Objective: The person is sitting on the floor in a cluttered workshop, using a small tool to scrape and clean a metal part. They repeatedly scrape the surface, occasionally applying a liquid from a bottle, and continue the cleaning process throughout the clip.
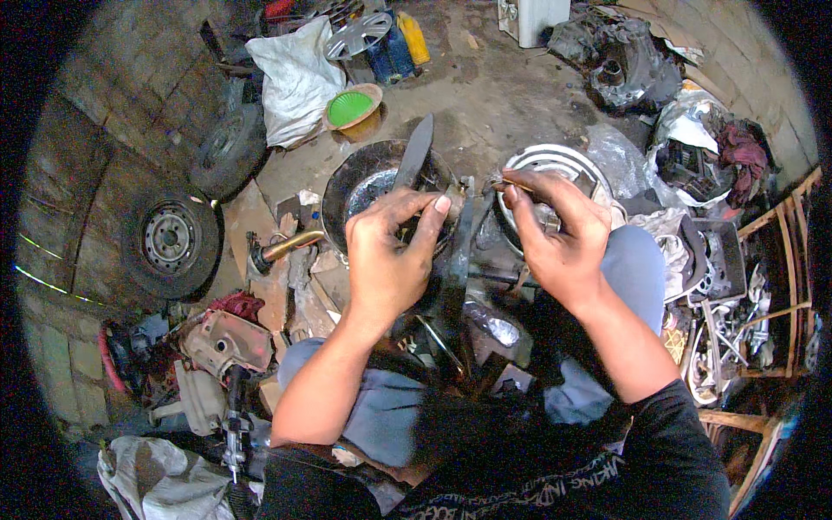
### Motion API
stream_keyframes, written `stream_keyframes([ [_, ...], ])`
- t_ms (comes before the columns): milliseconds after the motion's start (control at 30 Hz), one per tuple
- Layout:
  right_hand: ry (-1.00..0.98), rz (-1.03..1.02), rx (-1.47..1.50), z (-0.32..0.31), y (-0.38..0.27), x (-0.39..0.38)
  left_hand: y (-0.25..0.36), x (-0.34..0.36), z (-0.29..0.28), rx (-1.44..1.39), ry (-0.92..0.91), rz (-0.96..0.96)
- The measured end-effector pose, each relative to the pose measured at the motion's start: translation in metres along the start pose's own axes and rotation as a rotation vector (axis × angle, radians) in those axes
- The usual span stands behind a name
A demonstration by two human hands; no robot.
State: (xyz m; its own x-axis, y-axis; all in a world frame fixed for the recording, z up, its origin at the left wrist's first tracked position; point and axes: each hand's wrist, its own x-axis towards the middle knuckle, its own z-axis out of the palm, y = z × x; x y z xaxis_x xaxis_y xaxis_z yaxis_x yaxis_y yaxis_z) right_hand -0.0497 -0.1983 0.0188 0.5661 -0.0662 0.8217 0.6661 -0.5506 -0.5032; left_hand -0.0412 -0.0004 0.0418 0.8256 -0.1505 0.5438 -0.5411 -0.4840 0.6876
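Observation:
My left hand (390, 251) is closed, thumb and index finger pinched on a small metal piece (452, 201) over a dark round pan (340, 195). A broad flat blade (414, 147) points up behind this hand; I cannot tell whether my fingers grip it. My right hand (559, 234) pinches a small, thin brass-coloured piece (518, 185) above a round metal container with a white rim (555, 154). The two hands are apart. A dark upright metal bar (459, 260) stands between them.
Wheels (169, 238) lean at the left near a brass-coloured pipe (290, 245). A white sack (295, 91), a green-topped tub (351, 108) and yellow jug (413, 39) lie ahead. Bagged parts (611, 65), a tool tray (719, 256) and wooden frame (789, 243) are at right. Scrap parts (221, 342) sit lower left.

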Motion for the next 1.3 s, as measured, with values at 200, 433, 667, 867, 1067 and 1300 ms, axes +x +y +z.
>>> stream_keyframes([
  [200,0.052,-0.106,0.022,0.005,-0.002,-0.001,0.0,-0.003,0.001,0.027,-0.002,-0.015],
  [433,-0.061,-0.152,0.028,0.007,-0.003,-0.005,-0.001,-0.004,0.002,0.004,-0.029,-0.069],
  [667,-0.077,-0.099,0.035,0.013,0.0,-0.008,-0.008,-0.001,0.001,-0.18,-0.168,-0.235],
  [867,-0.117,-0.032,0.045,0.018,0.004,-0.012,-0.005,-0.003,0.001,-0.269,-0.18,-0.351],
  [1067,-0.153,-0.009,0.098,0.02,0.002,-0.018,-0.01,-0.004,0.003,-0.247,-0.17,-0.323],
  [1300,-0.192,-0.001,0.118,0.023,-0.001,-0.025,-0.012,-0.003,0.002,-0.177,-0.147,-0.276],
])
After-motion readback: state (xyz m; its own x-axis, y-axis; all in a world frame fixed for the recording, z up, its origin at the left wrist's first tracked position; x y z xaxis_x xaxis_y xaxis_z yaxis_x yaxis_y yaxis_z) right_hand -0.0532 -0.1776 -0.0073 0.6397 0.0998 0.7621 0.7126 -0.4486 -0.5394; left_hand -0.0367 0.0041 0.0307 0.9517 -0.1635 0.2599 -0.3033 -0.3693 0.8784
